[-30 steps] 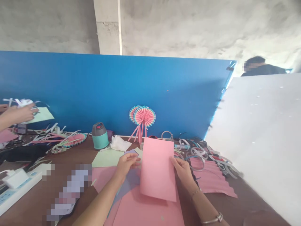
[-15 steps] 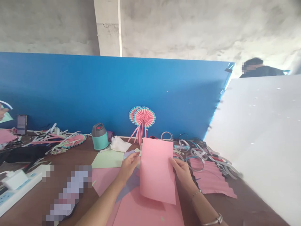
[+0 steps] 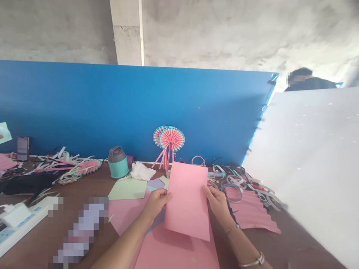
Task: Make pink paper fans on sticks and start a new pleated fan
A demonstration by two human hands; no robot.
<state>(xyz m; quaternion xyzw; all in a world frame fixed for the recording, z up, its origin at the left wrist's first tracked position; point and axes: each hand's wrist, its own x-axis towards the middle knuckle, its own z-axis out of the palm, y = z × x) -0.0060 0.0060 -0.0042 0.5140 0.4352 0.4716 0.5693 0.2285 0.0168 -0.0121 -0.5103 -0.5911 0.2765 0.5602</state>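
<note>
A pink sheet of paper (image 3: 187, 201) is held up and slightly tilted over the table, between both hands. My left hand (image 3: 157, 203) pinches its left edge; my right hand (image 3: 217, 200) grips the right edge with the thumb in front. Beneath it lies a larger pink sheet (image 3: 176, 254). More paper is spread to the left, among it a pale green sheet (image 3: 127, 189) and a small lilac piece (image 3: 156, 183). Behind, pleated pink paper fans (image 3: 171, 139) with blue-striped rims stand against the blue partition, pink strips hanging below.
A teal container with a grey lid (image 3: 118, 164) and a crumpled white tissue (image 3: 143, 171) stand behind the paper. Right lie a pleated pink sheet (image 3: 252, 215) and tangled paper strips (image 3: 237, 182). A power strip (image 3: 28, 226) is at left. A person (image 3: 311, 80) appears beyond the white panel.
My left hand has moved right and now grips the left edge of the pink sheet, where it was beside it before. The right hand keeps its hold.
</note>
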